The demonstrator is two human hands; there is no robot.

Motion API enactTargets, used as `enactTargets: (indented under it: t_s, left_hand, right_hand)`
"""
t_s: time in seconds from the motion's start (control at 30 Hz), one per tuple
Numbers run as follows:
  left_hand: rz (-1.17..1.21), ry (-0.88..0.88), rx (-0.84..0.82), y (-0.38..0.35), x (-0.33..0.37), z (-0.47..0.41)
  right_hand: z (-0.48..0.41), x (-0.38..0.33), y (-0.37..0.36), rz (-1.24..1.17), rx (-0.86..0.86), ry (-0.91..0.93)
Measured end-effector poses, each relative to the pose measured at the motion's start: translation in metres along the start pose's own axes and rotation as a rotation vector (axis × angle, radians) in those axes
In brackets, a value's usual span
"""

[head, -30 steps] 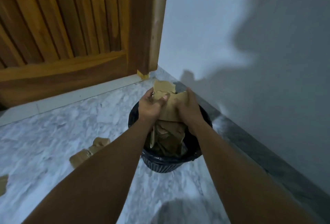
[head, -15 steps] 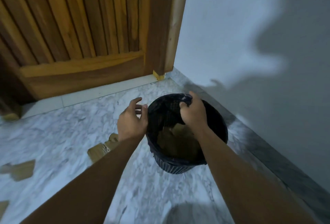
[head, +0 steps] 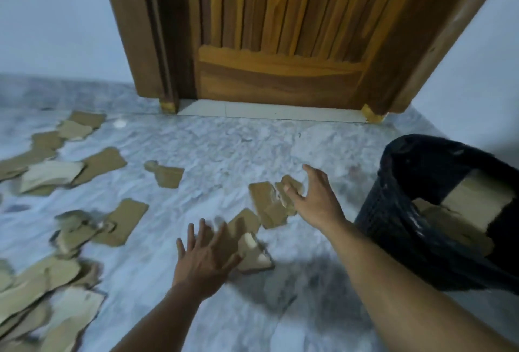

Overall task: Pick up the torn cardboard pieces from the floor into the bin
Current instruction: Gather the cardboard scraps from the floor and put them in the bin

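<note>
1. Two bare hands reach out low over the marble floor, both palm down, neither holding anything.
2. The left hand has its fingers spread wide; it is blurred, and its fingertips overlap a small heap of cardboard pieces, though contact cannot be told.
3. The right hand is spread wide as well, with its thumb over another torn piece that lies flat on the floor just beside the heap.
4. The black bin stands at the right edge of the floor, near the right-hand wall, just beside the right forearm.
5. Some cardboard scraps already lie inside the bin, tan and pale.
6. One single piece lies apart toward the middle of the floor, between the hands and the door.
7. Many more torn pieces are scattered along the left side of the floor, several overlapping.
8. A thick pile of them fills the near left corner of the view.
9. A wooden door with vertical slats closes off the far edge of the floor, with a pale threshold strip at its foot.
</note>
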State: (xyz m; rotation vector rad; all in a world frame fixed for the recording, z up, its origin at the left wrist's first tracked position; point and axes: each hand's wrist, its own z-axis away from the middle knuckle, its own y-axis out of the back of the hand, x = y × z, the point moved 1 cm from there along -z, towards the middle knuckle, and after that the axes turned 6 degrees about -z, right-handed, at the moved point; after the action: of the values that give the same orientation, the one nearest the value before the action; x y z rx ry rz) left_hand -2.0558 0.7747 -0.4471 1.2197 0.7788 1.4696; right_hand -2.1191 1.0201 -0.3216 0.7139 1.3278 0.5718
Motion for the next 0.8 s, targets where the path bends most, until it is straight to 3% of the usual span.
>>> enactTargets:
  t_s: [0.17, 0.27, 0.4, 0.53, 0.6, 0.7, 0.8]
  left_hand:
    - [-0.067, -0.059, 0.274, -0.050, -0.025, -0.011]
    - [-0.045, -0.038, 0.299, -0.054, -0.024, -0.012]
    - [-0.007, -0.044, 0.244, -0.046, -0.026, -0.009]
    - [0.078, -0.021, 0.238, -0.033, -0.026, -0.007]
    - [0.148, -0.014, 0.366, -0.015, -0.040, -0.015]
    - [0.034, 0.092, 0.606, 0.030, -0.104, -0.074]
    - [-0.194, 0.101, 0.386, 0.061, -0.175, -0.130]
  right_hand:
    - [-0.057, 0.046, -0.079, 0.209, -0.272, -0.111]
    - [-0.057, 0.054, -0.116, 0.201, -0.395, -0.188]
    - [-0.032, 0.046, -0.149, 0.340, -0.435, -0.154]
    - [-0.023, 0.041, -0.155, 0.410, -0.412, -0.147]
    - [-0.016, 0.040, -0.165, 0.440, -0.382, -0.138]
    - [-0.011, 0.040, -0.182, 0.428, -0.264, -0.132]
    - [-0.012, 0.040, -0.191, 0.479, -0.147, -0.055]
